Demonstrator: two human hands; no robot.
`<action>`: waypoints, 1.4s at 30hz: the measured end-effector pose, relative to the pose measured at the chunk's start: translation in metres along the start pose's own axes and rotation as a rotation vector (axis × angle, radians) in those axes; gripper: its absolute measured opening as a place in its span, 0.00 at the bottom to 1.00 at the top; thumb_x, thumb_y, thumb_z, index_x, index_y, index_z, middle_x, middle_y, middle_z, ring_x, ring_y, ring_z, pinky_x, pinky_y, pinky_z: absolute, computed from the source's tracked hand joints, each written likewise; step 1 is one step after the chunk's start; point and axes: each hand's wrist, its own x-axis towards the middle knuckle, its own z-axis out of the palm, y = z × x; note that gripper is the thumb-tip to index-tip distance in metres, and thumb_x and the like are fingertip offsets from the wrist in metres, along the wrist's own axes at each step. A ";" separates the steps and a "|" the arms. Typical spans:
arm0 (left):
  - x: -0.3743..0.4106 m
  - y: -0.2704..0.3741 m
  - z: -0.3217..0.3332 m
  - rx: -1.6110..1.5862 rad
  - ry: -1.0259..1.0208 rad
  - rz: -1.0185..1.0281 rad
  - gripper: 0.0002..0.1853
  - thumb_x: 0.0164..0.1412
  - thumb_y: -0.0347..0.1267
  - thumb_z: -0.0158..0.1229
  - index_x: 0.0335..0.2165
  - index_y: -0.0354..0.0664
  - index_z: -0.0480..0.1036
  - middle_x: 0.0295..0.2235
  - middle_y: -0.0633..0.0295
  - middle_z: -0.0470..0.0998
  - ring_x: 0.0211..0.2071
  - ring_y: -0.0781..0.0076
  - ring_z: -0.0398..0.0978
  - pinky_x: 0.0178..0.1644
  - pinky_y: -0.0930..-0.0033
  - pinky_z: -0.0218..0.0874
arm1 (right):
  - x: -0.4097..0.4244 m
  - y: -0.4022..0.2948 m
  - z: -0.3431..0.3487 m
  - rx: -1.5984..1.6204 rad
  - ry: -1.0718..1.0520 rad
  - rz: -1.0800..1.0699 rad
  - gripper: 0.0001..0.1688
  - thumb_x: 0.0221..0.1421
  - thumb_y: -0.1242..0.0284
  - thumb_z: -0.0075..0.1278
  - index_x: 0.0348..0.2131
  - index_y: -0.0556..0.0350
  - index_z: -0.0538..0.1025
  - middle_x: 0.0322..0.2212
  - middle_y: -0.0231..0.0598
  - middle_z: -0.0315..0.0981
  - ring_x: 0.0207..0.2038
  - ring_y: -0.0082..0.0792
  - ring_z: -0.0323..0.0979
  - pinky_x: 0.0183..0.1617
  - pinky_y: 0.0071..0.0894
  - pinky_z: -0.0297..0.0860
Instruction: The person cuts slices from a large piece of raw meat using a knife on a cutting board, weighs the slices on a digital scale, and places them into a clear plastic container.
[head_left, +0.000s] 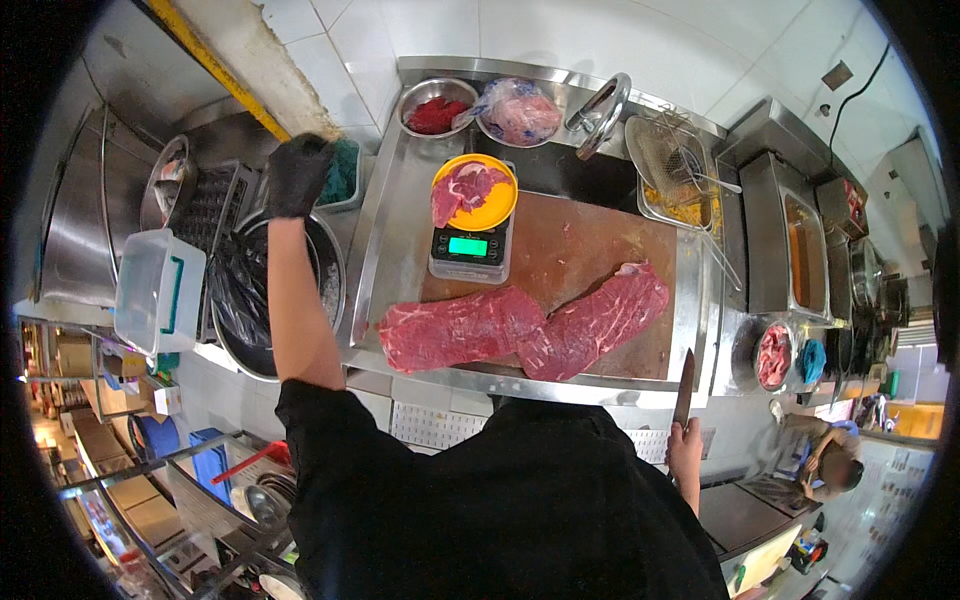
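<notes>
My left hand (298, 176), in a black glove, is stretched out beside a clear tub of teal material (341, 176); its fingers are hidden, so I cannot tell whether it holds anything. My bare right hand (685, 454) grips a knife (685, 390) with its blade pointing away from me, by the front right corner of the steel counter. Two large pieces of raw red meat (461, 330) (596, 322) lie end to end on a brown cutting board (600, 232). Behind them, a digital scale (469, 247) with a lit green display bears a yellow plate (499, 206) with a meat slice (463, 191).
At the back stand a steel bowl of red meat (437, 112), a plastic-wrapped bundle (520, 112) and a faucet (604, 112). Wire strainers (667, 154) rest over a tray at right. A black bag (240, 281) hangs in a round bin at left. Another person (825, 457) is at far right.
</notes>
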 end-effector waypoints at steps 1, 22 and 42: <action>-0.008 -0.003 0.003 -0.106 -0.001 -0.135 0.17 0.53 0.40 0.63 0.35 0.38 0.80 0.30 0.49 0.82 0.33 0.55 0.81 0.39 0.59 0.71 | -0.009 -0.002 0.002 0.051 0.014 0.060 0.12 0.63 0.68 0.46 0.36 0.59 0.64 0.17 0.51 0.69 0.20 0.49 0.71 0.25 0.49 0.64; -0.012 0.146 0.186 0.063 -0.738 -0.067 0.39 0.36 0.61 0.69 0.42 0.44 0.78 0.38 0.49 0.81 0.40 0.51 0.80 0.47 0.58 0.70 | 0.061 0.005 0.025 0.346 -0.207 -0.095 0.10 0.65 0.69 0.45 0.35 0.57 0.64 0.14 0.34 0.65 0.13 0.26 0.64 0.15 0.32 0.59; -0.298 -0.055 -0.049 -1.628 0.364 -0.458 0.34 0.53 0.56 0.64 0.48 0.42 0.70 0.37 0.63 0.76 0.34 0.67 0.76 0.37 0.64 0.70 | 0.053 -0.104 0.063 0.831 -0.403 -0.108 0.19 0.68 0.65 0.41 0.54 0.48 0.60 0.19 0.31 0.60 0.12 0.23 0.57 0.12 0.23 0.55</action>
